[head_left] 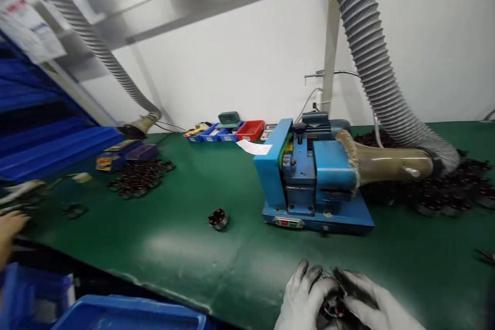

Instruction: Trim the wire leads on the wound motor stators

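In the head view, both my hands wear white gloves with blackened fingertips, low at the front edge of the green table. My left hand [301,296] curls round the left side of a small motor stator [333,303] with dark windings and coppery spots. From the other side, my right hand [373,301] closes on the same stator, and its fingers cover part of it. A similar stator [218,219] lies on the table, left of a blue bench machine [299,170] with red and green buttons. The machine stands just beyond my hands.
Grey ducting [371,46] drops to the machine's right side. Piles of stators lie at right [444,193] and left [141,178]. Blue and red trays [250,130] line the wall. A blue bin [131,312] sits below the table edge. Another person's hand [11,227] shows at far left.
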The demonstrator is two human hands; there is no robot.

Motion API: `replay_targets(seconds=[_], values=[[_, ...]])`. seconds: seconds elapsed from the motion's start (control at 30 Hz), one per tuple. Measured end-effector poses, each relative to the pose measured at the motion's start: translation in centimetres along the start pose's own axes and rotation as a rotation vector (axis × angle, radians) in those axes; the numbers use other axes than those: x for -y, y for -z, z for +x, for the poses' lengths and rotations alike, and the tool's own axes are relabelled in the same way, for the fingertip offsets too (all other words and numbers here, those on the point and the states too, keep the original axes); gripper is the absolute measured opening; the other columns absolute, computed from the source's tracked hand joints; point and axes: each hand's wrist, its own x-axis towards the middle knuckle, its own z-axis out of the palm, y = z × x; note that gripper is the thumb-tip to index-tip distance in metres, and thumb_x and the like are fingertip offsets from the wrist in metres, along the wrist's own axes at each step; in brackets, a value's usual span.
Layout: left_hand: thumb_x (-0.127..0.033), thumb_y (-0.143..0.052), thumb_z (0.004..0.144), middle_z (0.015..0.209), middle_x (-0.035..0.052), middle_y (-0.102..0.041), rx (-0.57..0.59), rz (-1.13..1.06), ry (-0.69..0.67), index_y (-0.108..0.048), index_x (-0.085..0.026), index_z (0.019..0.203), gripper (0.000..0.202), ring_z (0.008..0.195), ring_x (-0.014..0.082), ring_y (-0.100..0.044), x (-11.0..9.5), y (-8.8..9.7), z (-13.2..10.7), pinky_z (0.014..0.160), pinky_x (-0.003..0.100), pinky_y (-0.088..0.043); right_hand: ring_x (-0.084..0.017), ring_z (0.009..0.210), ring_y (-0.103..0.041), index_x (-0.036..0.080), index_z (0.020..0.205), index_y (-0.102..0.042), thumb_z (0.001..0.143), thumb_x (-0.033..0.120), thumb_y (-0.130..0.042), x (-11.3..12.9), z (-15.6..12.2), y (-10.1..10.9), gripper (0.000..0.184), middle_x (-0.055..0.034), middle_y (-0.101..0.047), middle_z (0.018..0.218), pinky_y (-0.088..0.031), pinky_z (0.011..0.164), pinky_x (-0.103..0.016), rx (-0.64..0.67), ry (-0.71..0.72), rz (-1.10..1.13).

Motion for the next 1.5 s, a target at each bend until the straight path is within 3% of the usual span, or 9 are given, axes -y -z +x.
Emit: replay_targets(seconds=[0.23, 0.4, 0.73, 0.83, 0.93, 1.07, 1.23, 1.37, 1.5], values=[[-0.010, -0.060, 0.053, 0.134, 0.0059, -0.045, 0.005, -0.141, 0.184, -0.035, -0.026, 0.136, 0.088, 0.122, 0.0268, -0.043, -0.9, -1.4, 0.5, 0.096, 0.036, -0.046, -0.013, 0.057, -0.056, 0.011, 0.108, -0.060, 0.071, 0.040, -0.064, -0.5, 0.3, -0.5, 0.047, -0.0103, -0.065, 0.092, -0.041, 0.045, -0.021, 0.043, -0.158, 0.383], [-0.022, -0.071, 0.053, 0.129, 0.0100, -0.048, 0.022, -0.112, 0.041, -0.034, -0.022, 0.136, 0.091, 0.119, 0.0281, -0.045, -0.4, -1.9, 1.3, 0.096, 0.040, -0.046, -0.020, 0.077, -0.061, 0.013, 0.084, -0.063, 0.059, 0.032, -0.076, -0.3, 0.9, -1.6, 0.035, -0.0080, -0.066, 0.084, -0.049, 0.068, -0.028, -0.088, -0.113, 0.591], [-0.035, -0.082, 0.044, 0.099, 0.0064, -0.057, -0.229, -0.101, 0.021, -0.052, -0.022, 0.110, 0.074, 0.099, 0.0276, -0.053, -1.8, -1.6, 1.7, 0.084, 0.041, -0.049, -0.009, 0.059, -0.057, 0.021, 0.071, -0.059, 0.045, 0.033, -0.087, 0.5, -0.7, 0.5, 0.041, 0.0040, -0.062, 0.070, -0.048, 0.054, -0.016, -0.719, -0.140, 1.196], [-0.045, -0.082, 0.038, 0.101, 0.0097, -0.056, -0.268, -0.060, 0.026, -0.054, -0.018, 0.099, 0.073, 0.114, 0.0358, -0.043, -1.7, -1.2, 1.9, 0.089, 0.050, -0.044, -0.013, 0.057, -0.059, 0.024, 0.073, -0.064, 0.056, 0.043, -0.080, 1.0, -1.6, 1.3, 0.030, 0.0016, -0.065, 0.067, -0.049, 0.053, -0.020, -0.695, -0.042, 0.729], [-0.056, -0.075, 0.041, 0.117, 0.0158, -0.051, -0.233, 0.017, -0.059, -0.053, -0.015, 0.105, 0.080, 0.121, 0.0410, -0.035, -1.0, -0.9, 1.7, 0.093, 0.057, -0.039, -0.023, 0.070, -0.064, 0.024, 0.105, -0.067, 0.072, 0.039, -0.066, 1.6, -1.8, 0.0, 0.036, -0.0074, -0.069, 0.083, -0.052, 0.064, -0.030, -0.211, 0.017, -0.077], [-0.054, -0.073, 0.046, 0.133, 0.0212, -0.038, -0.178, 0.058, -0.158, -0.024, -0.010, 0.137, 0.111, 0.125, 0.0409, -0.033, 0.1, -0.3, 1.1, 0.095, 0.058, -0.038, -0.030, 0.067, -0.065, 0.015, 0.142, -0.030, 0.080, 0.021, -0.047, 2.0, -1.3, -1.6, 0.064, -0.0130, -0.068, 0.081, -0.049, 0.059, -0.036, 0.098, -0.003, -0.699], [-0.053, -0.078, 0.047, 0.143, 0.0222, -0.023, 0.072, -0.143, -0.239, 0.001, -0.013, 0.142, 0.130, 0.130, 0.0352, -0.029, -1.4, 1.8, 2.9, 0.100, 0.048, -0.039, -0.025, 0.070, -0.064, 0.010, 0.145, -0.015, 0.076, 0.012, -0.043, 1.3, -1.3, -0.2, 0.074, -0.0115, -0.068, 0.085, -0.049, 0.063, -0.032, 0.205, -0.043, -0.643], [-0.020, -0.067, 0.067, 0.132, 0.0114, -0.044, 0.324, -0.213, -0.221, -0.027, -0.020, 0.135, 0.079, 0.116, 0.0257, -0.047, -2.9, 2.6, 4.7, 0.096, 0.037, -0.043, -0.025, 0.078, -0.064, 0.007, 0.139, -0.032, 0.079, 0.015, -0.036, 0.0, -2.0, 0.0, 0.060, -0.0137, -0.066, 0.091, -0.050, 0.070, -0.034, 0.095, 0.015, -0.569], [-0.008, -0.056, 0.072, 0.112, 0.0016, -0.054, 0.375, -0.209, -0.115, -0.045, -0.026, 0.117, 0.049, 0.096, 0.0183, -0.054, -3.4, 2.4, 4.6, 0.084, 0.029, -0.047, -0.024, 0.079, -0.063, 0.015, 0.116, -0.057, 0.082, 0.017, -0.031, -1.5, -2.6, -1.3, 0.043, -0.0118, -0.066, 0.089, -0.049, 0.072, -0.036, -0.042, 0.074, -0.528]])
